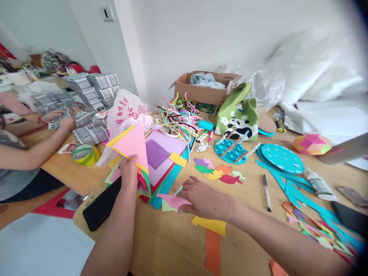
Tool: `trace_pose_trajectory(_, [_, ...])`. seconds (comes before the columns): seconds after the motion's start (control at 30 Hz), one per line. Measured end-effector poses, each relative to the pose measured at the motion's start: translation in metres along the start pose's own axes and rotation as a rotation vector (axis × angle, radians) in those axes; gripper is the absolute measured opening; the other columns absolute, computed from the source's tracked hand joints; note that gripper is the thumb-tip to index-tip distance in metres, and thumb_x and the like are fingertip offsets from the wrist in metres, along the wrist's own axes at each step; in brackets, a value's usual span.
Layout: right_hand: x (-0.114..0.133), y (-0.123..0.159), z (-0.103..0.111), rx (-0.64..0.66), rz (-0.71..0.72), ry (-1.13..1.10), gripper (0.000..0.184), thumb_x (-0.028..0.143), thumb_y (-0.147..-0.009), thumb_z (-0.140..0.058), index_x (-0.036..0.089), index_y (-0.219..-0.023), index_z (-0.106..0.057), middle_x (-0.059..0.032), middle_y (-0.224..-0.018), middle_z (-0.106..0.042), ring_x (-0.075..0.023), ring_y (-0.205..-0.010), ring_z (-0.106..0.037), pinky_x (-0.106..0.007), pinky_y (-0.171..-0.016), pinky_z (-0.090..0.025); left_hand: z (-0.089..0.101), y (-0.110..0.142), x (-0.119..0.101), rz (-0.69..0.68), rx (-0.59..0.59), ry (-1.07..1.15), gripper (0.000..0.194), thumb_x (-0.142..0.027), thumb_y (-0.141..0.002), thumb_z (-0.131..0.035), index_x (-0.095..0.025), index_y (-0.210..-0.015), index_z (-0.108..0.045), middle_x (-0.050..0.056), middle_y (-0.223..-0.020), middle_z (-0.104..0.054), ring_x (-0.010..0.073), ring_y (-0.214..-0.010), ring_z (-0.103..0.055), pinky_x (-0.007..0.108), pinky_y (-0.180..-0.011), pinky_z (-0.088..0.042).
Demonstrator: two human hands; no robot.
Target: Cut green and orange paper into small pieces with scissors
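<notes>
left of the frame's centre, our left hand (128,172) grips a pink sheet (134,143) that is raised at an angle, a yellow sheet (118,144) edging out behind it. our thumb presses on the pink face; the other fingers are mostly hidden, so we cannot tell how they lie. under and beside this, a lavender sheet (174,141) bears a purple square (157,154).

just below the centre, our right hand (205,195) reaches over a pink scrap (172,199), its fingers bent and close together; we cannot tell whether they pinch it. a pale green scrap (167,206) shows beneath the pink one, and a yellow piece (212,226) and an orange strip (212,251) lie below our hand, at the bottom of the frame.

right of centre we see a cluster of paper fish (230,179), with a black-capped pen (267,195) farther right. above them stand a green panda bag (243,122) and a heap of pipe cleaners (176,117). at the left edge, a co-worker's hands (68,123) are busy beside grey bundles (91,134).
</notes>
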State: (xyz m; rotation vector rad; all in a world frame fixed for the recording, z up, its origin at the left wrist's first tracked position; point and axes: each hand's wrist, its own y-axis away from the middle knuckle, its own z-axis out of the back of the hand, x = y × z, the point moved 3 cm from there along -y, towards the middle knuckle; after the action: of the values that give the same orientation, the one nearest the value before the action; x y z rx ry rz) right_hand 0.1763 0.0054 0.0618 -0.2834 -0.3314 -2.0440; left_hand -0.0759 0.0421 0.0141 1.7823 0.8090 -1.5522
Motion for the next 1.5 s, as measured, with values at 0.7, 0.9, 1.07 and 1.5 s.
trace_pose_trajectory(0.7, [0.003,0.008,-0.036,-0.046,-0.077,-0.096,0.083,0.064,-0.083,-0.051,0.013,-0.146,-0.035,-0.0214,-0.146,-0.037,-0.0355,-0.139,-0.025,-0.056,-0.113,-0.018,0.0,-0.004,0.003,-0.021,0.038,-0.035,0.016,-0.026,-0.058,-0.063,-0.013,-0.068,-0.06,0.004,-0.069,-0.059,0.0193,-0.066,-0.057,0.034,-0.062,-0.047])
trace_pose_trajectory(0.9, [0.004,0.019,-0.044,0.075,0.051,-0.154,0.075,0.058,-0.083,-0.056,0.024,-0.146,-0.035,-0.0113,-0.154,-0.029,-0.0341,-0.145,-0.007,-0.058,-0.114,-0.008,0.0,-0.005,0.004,0.004,0.03,-0.014,0.015,-0.025,-0.058,-0.064,-0.014,-0.067,-0.059,0.004,-0.067,-0.059,0.0191,-0.064,-0.057,0.032,-0.058,-0.047])
trace_pose_trajectory(1.07, [0.003,0.038,-0.022,0.146,0.117,-0.24,0.055,0.052,-0.085,-0.058,0.032,-0.136,-0.05,-0.0056,-0.147,-0.042,-0.0281,-0.144,-0.019,-0.051,-0.115,-0.017,-0.001,-0.004,0.004,0.029,0.049,-0.03,0.015,-0.025,-0.057,-0.064,-0.015,-0.066,-0.057,0.002,-0.064,-0.057,0.0188,-0.063,-0.056,0.033,-0.059,-0.047])
trace_pose_trajectory(1.5, [-0.102,-0.088,0.03,-0.403,-0.483,-0.009,0.034,0.028,-0.091,-0.057,0.005,-0.116,-0.061,-0.0217,-0.122,-0.058,-0.0313,-0.119,-0.051,-0.043,-0.102,-0.039,-0.001,-0.006,0.014,0.016,0.175,-0.165,0.022,-0.034,-0.058,-0.067,-0.014,-0.068,-0.065,0.003,-0.061,-0.06,0.0215,-0.066,-0.057,0.033,-0.064,-0.046])
